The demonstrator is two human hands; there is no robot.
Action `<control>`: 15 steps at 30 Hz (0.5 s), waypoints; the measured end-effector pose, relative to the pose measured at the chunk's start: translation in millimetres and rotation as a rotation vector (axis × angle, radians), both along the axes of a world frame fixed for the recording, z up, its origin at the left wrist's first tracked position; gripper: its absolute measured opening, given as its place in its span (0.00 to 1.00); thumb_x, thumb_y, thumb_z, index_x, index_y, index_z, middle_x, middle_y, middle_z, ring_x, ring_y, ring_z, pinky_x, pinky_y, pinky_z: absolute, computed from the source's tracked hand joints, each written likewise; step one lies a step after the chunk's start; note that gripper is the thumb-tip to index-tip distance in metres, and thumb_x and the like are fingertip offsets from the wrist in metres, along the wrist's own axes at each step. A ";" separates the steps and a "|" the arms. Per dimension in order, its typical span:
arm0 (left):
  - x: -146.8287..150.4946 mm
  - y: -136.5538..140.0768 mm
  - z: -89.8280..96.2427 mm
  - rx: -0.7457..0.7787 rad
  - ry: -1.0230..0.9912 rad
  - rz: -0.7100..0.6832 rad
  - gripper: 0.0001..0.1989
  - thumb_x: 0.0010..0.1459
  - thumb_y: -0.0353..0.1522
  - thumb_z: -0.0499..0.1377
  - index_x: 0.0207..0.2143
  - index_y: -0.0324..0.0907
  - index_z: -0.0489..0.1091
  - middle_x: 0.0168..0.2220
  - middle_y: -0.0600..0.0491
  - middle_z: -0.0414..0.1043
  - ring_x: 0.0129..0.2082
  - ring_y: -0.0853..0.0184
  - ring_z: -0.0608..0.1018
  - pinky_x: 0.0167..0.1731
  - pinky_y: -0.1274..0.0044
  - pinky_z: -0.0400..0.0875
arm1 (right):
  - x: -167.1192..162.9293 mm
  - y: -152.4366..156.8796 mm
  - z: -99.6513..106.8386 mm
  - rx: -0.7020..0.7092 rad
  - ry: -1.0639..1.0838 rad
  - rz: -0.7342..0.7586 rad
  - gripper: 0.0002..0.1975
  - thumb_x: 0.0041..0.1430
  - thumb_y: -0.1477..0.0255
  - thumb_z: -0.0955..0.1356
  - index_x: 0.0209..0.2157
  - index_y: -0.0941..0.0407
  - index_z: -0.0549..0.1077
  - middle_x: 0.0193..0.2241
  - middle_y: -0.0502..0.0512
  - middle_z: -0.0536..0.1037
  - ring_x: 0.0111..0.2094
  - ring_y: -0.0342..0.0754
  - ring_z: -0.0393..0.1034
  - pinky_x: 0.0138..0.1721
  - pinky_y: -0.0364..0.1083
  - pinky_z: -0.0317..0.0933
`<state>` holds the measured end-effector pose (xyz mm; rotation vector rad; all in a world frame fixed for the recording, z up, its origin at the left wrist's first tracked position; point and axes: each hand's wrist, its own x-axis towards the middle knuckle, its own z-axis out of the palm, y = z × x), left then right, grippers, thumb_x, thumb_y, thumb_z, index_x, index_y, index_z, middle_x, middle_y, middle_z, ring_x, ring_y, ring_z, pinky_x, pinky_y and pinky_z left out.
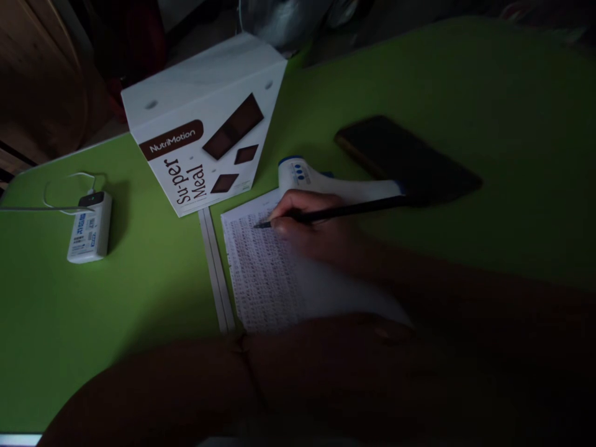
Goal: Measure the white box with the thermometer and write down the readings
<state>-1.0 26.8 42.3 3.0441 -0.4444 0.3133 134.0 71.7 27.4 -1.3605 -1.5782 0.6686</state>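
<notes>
Writing seems in hand, the right hand (321,233) pinching a pen (356,208) at ten o'clock on the paper (265,279), next calling for steadiness; left hand (344,347), six o'clock, too dim to tell its grip

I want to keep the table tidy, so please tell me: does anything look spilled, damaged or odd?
Nothing clearly stands out, though the picture is dark: no spill shows, the box stands upright, and the right hand holds a pen at the paper.
</notes>
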 end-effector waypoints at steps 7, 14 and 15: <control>0.8 -0.5 -7.1 -0.053 -0.130 -0.054 0.21 0.71 0.29 0.49 0.41 0.49 0.83 0.50 0.59 0.81 0.49 0.69 0.81 0.55 0.77 0.75 | -0.2 0.3 -0.8 0.007 -0.042 -0.024 0.07 0.51 0.72 0.68 0.23 0.50 0.66 0.22 0.50 0.73 0.26 0.50 0.68 0.28 0.50 0.60; 0.2 -0.7 -5.9 -0.063 -0.037 -0.072 0.19 0.71 0.29 0.50 0.45 0.46 0.82 0.52 0.56 0.80 0.50 0.69 0.81 0.56 0.77 0.74 | -2.4 -0.8 4.2 -0.003 0.036 -0.025 0.06 0.51 0.72 0.66 0.23 0.50 0.66 0.19 0.50 0.69 0.24 0.50 0.66 0.26 0.50 0.59; 0.2 0.0 -5.7 -0.067 -0.045 -0.068 0.19 0.71 0.29 0.50 0.45 0.45 0.82 0.52 0.55 0.81 0.51 0.68 0.81 0.56 0.77 0.74 | -2.5 -0.7 4.5 0.007 0.034 -0.026 0.06 0.51 0.72 0.66 0.23 0.50 0.66 0.20 0.50 0.69 0.24 0.50 0.66 0.27 0.50 0.59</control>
